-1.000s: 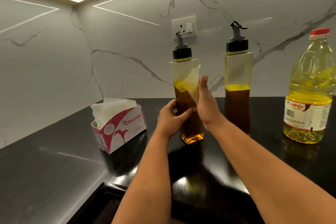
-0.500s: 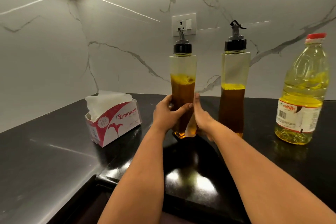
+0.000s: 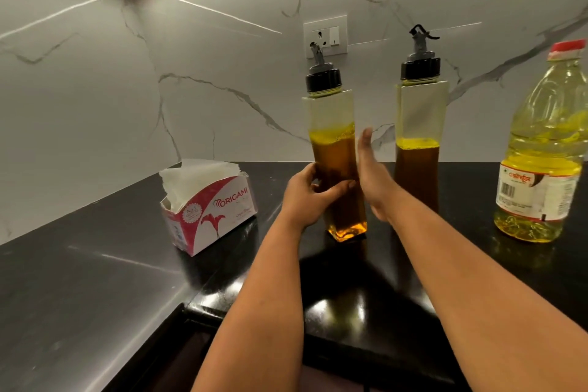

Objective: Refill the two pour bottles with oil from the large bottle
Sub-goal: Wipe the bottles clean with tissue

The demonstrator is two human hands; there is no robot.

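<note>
In the centre of the frame, over the glossy black stone counter (image 3: 95, 289), both bare forearms reach up from the lower edge toward the nearer tall square clear pour bottle with a black spout cap (image 3: 334, 149). The left hand (image 3: 307, 197) wraps its fingers and thumb around the bottle's lower half, thumb lying across the front face, a firm grasp. The right hand (image 3: 374, 181) stands edge-on just right of that bottle, fingers straight and together, pointing up, flat against or right beside the bottle's side; I cannot tell whether it actually touches, and whether anything is held behind the palm is hidden. That bottle stands upright on the counter, dark amber oil filling it past the halfway mark, a brighter yellow band on top, clear above. Right of centre, the second tall square clear pour bottle with a black spout cap (image 3: 418, 124) stands upright too, apart from both hands, holding dark oil to a similar height under a thin yellow layer. At the right edge, the large clear plastic bottle of pale yellow oil with a red cap (image 3: 541, 156) stands untouched, cap on, label facing front. Left of centre sits an open pink-and-white cardboard tissue box (image 3: 210, 210), white tissues poking out. Behind it all, upper centre, a white wall socket (image 3: 331, 33) on the white marble-veined wall (image 3: 95, 89).
</note>
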